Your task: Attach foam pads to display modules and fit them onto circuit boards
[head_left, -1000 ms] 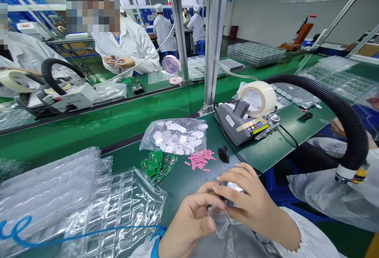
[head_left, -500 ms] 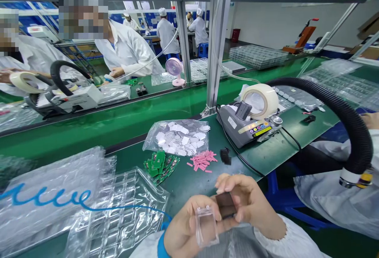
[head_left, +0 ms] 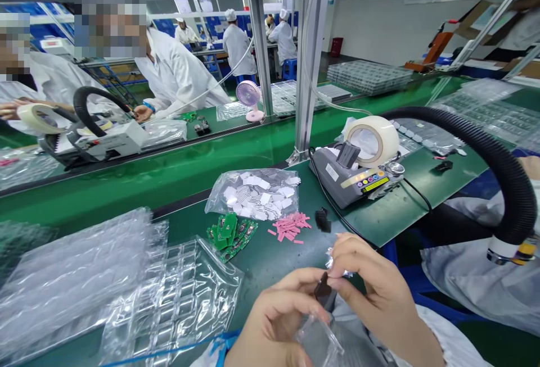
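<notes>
My left hand (head_left: 280,313) is closed around a clear plastic frame (head_left: 323,339), which lies low in its grip. Its forefinger also reaches the side of a small dark flat panel (head_left: 323,289), seen nearly edge-on. With thumb and fingertips, my right hand (head_left: 371,285) pinches at the panel's upper corner. A scrap of crinkled shiny film (head_left: 329,259) shows behind the right fingers; whether they grip it I cannot tell. Beyond the hands lie green circuit boards (head_left: 230,235), pink strips (head_left: 289,226) and small black pieces (head_left: 323,220).
A bag of white pieces (head_left: 257,195) lies behind the boards. Clear blister trays (head_left: 169,294) cover the left side. At the right are a tape dispenser (head_left: 350,176) and a black flexible hose (head_left: 476,148). A metal post (head_left: 302,75) rises at the bench's back edge. Co-workers sit opposite and to the right.
The dark panel has turned from facing me to nearly edge-on. The clear frame has tilted and moved lower right. Shiny film now shows by my right fingers.
</notes>
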`<state>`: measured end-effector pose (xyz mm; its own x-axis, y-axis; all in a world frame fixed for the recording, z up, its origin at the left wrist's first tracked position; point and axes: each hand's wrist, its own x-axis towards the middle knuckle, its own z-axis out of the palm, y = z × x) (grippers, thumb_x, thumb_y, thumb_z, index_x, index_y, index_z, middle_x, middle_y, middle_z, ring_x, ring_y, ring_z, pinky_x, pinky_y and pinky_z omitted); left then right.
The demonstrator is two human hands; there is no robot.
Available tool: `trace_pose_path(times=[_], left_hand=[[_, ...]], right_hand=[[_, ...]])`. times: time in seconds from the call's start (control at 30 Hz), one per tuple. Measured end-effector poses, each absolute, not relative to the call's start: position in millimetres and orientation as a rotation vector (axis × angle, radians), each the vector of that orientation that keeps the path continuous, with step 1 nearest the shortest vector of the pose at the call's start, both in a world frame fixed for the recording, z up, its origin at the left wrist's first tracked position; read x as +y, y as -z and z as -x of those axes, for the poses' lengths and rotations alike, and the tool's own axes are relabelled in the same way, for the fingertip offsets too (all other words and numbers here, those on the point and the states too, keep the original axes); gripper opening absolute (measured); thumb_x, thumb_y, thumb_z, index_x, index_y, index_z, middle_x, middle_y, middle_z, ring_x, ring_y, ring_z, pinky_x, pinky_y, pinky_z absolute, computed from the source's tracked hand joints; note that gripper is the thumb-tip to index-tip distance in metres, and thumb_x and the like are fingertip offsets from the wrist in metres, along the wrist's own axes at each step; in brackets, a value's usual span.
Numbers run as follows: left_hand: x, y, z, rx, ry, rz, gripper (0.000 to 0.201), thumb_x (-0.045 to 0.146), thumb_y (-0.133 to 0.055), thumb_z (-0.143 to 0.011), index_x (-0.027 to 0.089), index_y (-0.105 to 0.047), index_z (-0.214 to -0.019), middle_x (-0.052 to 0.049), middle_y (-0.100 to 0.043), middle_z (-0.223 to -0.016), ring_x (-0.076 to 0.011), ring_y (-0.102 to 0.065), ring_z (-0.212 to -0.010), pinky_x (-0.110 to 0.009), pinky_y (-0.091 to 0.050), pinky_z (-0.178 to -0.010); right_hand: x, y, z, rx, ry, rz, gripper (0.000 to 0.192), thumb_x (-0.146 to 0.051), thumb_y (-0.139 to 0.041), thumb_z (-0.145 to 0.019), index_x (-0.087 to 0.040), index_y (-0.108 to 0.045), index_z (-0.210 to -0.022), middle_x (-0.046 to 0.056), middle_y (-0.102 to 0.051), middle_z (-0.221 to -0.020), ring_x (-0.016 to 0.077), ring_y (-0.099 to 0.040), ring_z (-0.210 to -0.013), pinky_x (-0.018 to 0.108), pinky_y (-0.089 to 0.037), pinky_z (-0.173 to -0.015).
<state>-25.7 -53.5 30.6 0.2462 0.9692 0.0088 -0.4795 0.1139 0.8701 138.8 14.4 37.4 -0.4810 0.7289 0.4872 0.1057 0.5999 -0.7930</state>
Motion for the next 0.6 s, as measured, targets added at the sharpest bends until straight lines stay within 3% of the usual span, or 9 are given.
trace_pose_path(times=[0.27,0.6], left_hand=[[-55.4,-30.3,25.6,0.746,-1.206,-1.052,0.033,0.042,-0.074,-0.060,0.028,-0.073,-0.090,-0.009,-0.055,-0.117,-0.0245,-0.053,-0.106,-0.040,-0.039,-0.097],[-58.0,-23.7,26.2,0.908,-1.192,-1.090,0.030,0.045,-0.070,-0.064,0.029,-0.073,-0.090,-0.009,-0.057,-0.121,-0.0297,-0.052,-0.113,-0.042,-0.041,-0.097]], right_hand=[[12.4,-34.5,-137.7,-2.041,-0.754,0.708,0.010,-0.013,-0.049,-0.087,-0.019,-0.051,-0.080,-0.002,-0.052,-0.075,0.0127,-0.051,-0.074,0.038,-0.033,-0.092],[15.6,-29.6,-135.0,-1.941,-0.766,0.740,0.013,-0.023,-0.050,-0.088,-0.021,-0.053,-0.076,-0.001,-0.054,-0.072,0.0138,-0.051,-0.070,0.038,-0.040,-0.081]])
